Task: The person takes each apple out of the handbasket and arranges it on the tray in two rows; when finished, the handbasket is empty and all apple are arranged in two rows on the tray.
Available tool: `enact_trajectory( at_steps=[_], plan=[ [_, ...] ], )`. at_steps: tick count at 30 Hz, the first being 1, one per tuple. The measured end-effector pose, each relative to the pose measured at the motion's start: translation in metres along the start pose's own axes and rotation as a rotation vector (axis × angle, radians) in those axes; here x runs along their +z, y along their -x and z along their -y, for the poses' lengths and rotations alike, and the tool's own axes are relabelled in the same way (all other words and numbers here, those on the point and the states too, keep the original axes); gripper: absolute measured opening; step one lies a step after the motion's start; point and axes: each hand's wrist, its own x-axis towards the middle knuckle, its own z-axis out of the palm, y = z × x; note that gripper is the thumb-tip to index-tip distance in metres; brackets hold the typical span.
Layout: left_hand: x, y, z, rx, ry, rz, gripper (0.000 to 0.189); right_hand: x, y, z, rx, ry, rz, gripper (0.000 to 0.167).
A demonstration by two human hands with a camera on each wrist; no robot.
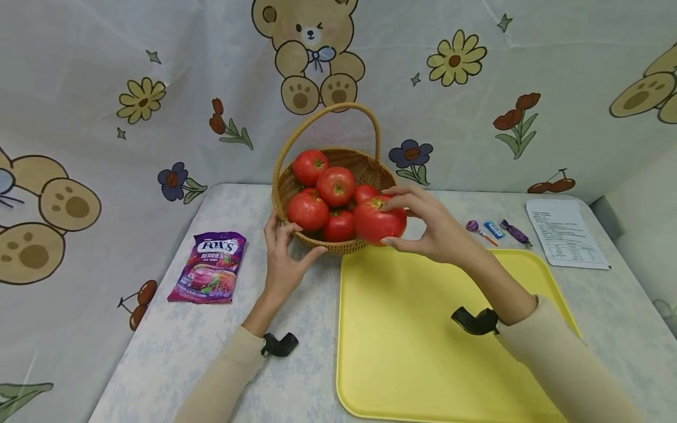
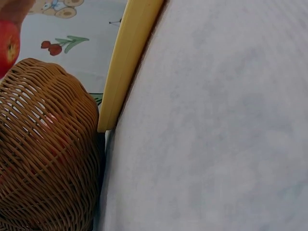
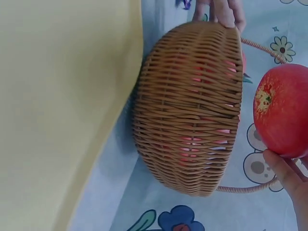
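Observation:
A brown wicker basket (image 1: 338, 248) with an arched handle stands at the back middle of the table, holding several red apples (image 1: 337, 186). My left hand (image 1: 285, 264) grips its front left rim, with fingertips over the edge and the thumb along the outside. In my right hand (image 1: 431, 226) is another red apple (image 3: 284, 110), pinched between thumb and fingers. That apple overlaps the basket's front right rim in the head view; the right wrist view shows it above the rim, apart from the weave.
A yellow tray (image 1: 423, 352) lies in front of the basket, under my right forearm. To the left is a purple candy bag (image 1: 210, 267). A lollipop (image 1: 480, 231), small wrapped candies (image 1: 515, 232) and a printed sheet (image 1: 567, 234) lie at the back right. A patterned cloth hangs behind.

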Motion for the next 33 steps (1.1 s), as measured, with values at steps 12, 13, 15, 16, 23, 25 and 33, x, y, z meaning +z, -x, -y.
enact_trajectory(
  at_steps=[12, 13, 15, 16, 23, 25, 33],
  plan=[
    [0.003, 0.0, 0.0, 0.0, -0.003, -0.007, 0.051, 0.024, 0.069, -0.012, 0.064, -0.084, 0.031, 0.049],
    [0.003, 0.0, -0.001, 0.0, -0.003, -0.008, 0.051, 0.027, 0.072, -0.015, 0.068, -0.083, 0.042, 0.048],
    [0.003, 0.0, -0.002, 0.0, -0.002, -0.009, 0.051, 0.033, 0.076, -0.02, 0.078, -0.086, 0.062, 0.046],
    [0.003, 0.0, -0.002, -0.001, -0.003, -0.007, 0.051, 0.036, 0.078, -0.023, 0.086, -0.089, 0.071, 0.046],
    [0.003, 0.001, -0.002, -0.01, -0.003, 0.002, 0.051, 0.054, 0.084, -0.038, 0.148, -0.129, 0.135, 0.044],
    [0.003, 0.001, -0.001, -0.008, -0.003, 0.003, 0.052, 0.059, 0.085, -0.04, 0.153, -0.145, 0.151, 0.043],
    [0.003, 0.001, 0.001, 0.009, -0.01, 0.005, 0.052, 0.07, 0.083, -0.046, 0.203, -0.193, 0.187, 0.05]
  ],
)
